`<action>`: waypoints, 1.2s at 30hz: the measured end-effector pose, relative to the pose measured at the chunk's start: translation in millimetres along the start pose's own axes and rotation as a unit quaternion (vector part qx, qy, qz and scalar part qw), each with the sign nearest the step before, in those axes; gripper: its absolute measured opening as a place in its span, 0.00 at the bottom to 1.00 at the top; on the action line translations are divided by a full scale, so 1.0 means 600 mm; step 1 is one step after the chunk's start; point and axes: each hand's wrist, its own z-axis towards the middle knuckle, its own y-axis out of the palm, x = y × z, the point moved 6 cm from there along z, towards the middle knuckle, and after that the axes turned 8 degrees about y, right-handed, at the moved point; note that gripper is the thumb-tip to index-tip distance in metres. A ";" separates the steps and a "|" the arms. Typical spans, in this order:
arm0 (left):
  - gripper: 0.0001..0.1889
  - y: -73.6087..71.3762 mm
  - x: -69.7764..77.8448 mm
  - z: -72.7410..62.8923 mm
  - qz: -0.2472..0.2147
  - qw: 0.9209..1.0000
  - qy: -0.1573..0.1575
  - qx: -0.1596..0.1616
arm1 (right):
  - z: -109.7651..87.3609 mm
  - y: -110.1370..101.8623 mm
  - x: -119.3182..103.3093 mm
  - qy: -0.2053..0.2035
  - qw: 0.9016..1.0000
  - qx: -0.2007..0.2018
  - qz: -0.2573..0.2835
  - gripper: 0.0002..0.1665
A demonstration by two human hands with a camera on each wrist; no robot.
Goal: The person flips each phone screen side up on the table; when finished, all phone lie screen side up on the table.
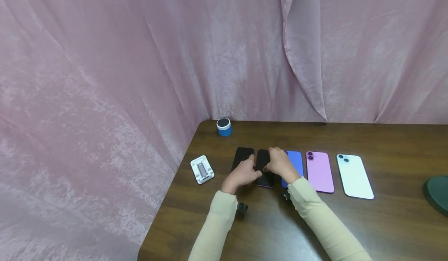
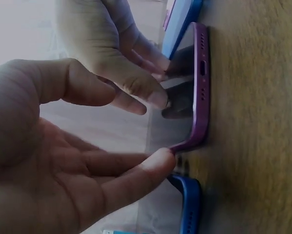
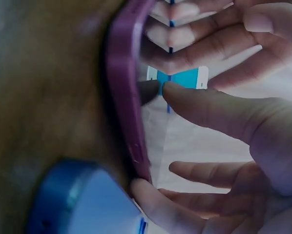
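Head view gives us a dark-screened phone (purple-rimmed, our wrist views show) lying toward the far left corner of the desk; left hand and right hand flank it, fingers loosely extended, thumbs apart, fingertips touching its sides.

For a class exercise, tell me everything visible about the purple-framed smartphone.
The purple-framed smartphone lies face up on the table, second from left of five. Its glassy black screen looks unlit and carries reflections. Its near edge has a port between rows of small holes. The left hand touches its near-left corner with a fingertip; the right hand has a fingertip at its right edge.
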 end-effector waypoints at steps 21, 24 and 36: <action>0.36 0.020 0.023 0.019 -0.055 0.989 0.091 0.103 | 0.010 -0.084 0.044 -0.040 0.994 0.005 0.102 0.29; 0.37 0.032 0.028 0.020 -0.060 0.989 0.102 0.089 | 0.010 -0.095 0.057 -0.032 0.993 0.015 0.109 0.29; 0.41 0.060 0.052 0.030 -0.046 0.992 0.106 0.055 | 0.011 -0.111 0.096 -0.025 0.996 0.018 0.082 0.28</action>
